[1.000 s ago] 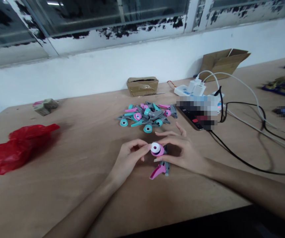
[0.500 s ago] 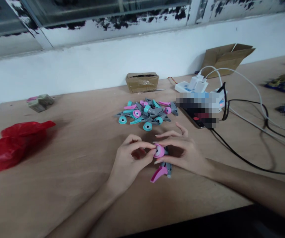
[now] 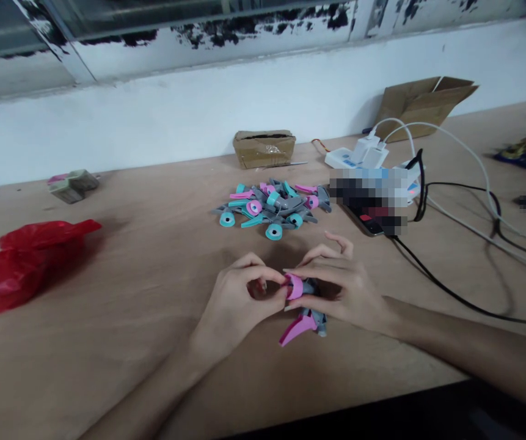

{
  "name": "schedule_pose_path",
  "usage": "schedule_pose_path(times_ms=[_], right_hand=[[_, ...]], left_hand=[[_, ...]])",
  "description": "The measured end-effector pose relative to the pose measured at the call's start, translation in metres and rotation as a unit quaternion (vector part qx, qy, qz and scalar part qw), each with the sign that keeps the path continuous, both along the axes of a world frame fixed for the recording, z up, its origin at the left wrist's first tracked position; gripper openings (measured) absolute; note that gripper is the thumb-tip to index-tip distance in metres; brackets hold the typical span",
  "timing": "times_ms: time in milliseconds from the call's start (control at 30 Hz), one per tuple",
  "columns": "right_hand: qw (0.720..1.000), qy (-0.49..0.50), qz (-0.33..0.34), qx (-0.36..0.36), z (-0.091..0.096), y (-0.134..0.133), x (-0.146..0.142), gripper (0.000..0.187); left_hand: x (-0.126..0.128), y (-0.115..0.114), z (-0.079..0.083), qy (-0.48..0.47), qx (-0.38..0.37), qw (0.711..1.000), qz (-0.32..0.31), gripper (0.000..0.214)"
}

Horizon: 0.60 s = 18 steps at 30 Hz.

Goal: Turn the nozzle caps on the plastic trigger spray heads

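Note:
Just above the wooden table (image 3: 143, 342), both of my hands meet on a small pink and grey plastic dispenser (image 3: 300, 305). My right hand (image 3: 340, 284) grips its grey body, thumb and fingers pinched around the pink wheel at the top. My left hand (image 3: 239, 299) is curled, its thumb and forefinger pressed against the wheel's left face. A pink curved tip sticks out below my right hand. A pile of similar teal, pink and grey dispensers (image 3: 272, 211) lies a little farther back on the table.
A crumpled red plastic bag (image 3: 24, 263) lies at the left. A small taped carton (image 3: 265, 148) and an open cardboard box (image 3: 421, 104) stand by the wall. A white power strip with chargers (image 3: 358, 156), a phone (image 3: 368, 223) and black and white cables (image 3: 464, 256) cover the right side.
The pink wheel has turned from facing me to edge-on. Both hands have closed tighter around the dispenser and sunk slightly toward the table.

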State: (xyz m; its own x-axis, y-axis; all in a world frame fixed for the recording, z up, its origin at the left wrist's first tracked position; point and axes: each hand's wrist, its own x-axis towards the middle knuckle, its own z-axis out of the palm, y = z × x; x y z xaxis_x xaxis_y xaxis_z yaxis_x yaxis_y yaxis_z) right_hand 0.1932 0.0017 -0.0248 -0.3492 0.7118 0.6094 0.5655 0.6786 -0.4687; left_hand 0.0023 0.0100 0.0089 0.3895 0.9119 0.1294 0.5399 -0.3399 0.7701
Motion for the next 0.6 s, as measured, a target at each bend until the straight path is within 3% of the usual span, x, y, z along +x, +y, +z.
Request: schedule_pose_path(times_ms=[267, 433, 600], right_hand=[[1.000, 0.006, 0.008, 0.005, 0.003, -0.002, 0.002, 0.033], [0.999, 0.018, 0.002, 0.038, 0.005, -0.003, 0.005, 0.032], [0.999, -0.003, -0.008, 0.045, 0.002, 0.000, 0.005, 0.033]], left_hand=[[-0.001, 0.001, 0.004, -0.067, -0.078, 0.994, -0.035, 0.007], [0.008, -0.007, 0.006, -0.125, -0.147, 0.981, 0.034, 0.010], [0.012, -0.014, 0.002, -0.100, -0.145, 0.982, 0.068, 0.013]])
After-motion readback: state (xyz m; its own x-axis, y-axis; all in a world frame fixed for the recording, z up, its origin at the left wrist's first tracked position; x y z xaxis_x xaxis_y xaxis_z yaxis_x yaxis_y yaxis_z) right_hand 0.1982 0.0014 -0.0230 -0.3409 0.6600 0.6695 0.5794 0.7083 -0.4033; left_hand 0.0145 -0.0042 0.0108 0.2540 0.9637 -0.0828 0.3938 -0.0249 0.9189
